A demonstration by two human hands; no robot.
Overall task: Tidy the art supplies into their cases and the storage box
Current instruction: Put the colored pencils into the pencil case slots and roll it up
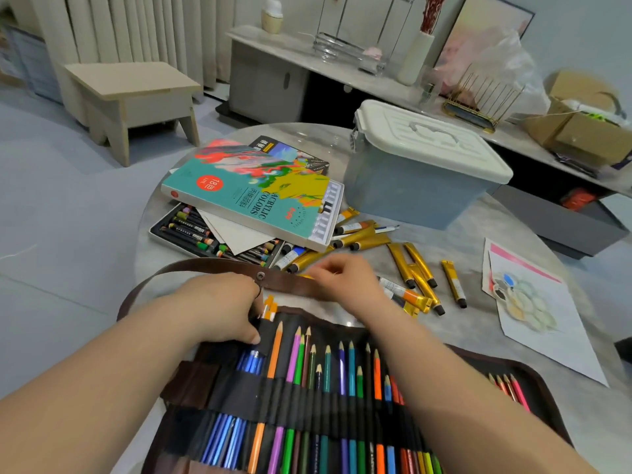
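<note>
Head camera, lower frame: an unrolled pencil case [307,422] holds coloured pencils [352,371] in elastic loops. The left hand [222,309] grips its upper edge. The right hand [345,278], blurred, curls at the brown strap [191,266]; its grip cannot be told. Mid-frame, gold paint tubes [417,268] lie scattered beside an acrylic box [253,196]. The lidded storage box [420,165] stands upper right.

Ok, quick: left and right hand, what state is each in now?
Left hand: fingers curled on the top edge of the pencil case, by the orange pencils.
Right hand: blurred over the brown strap; grip cannot be told.
</note>
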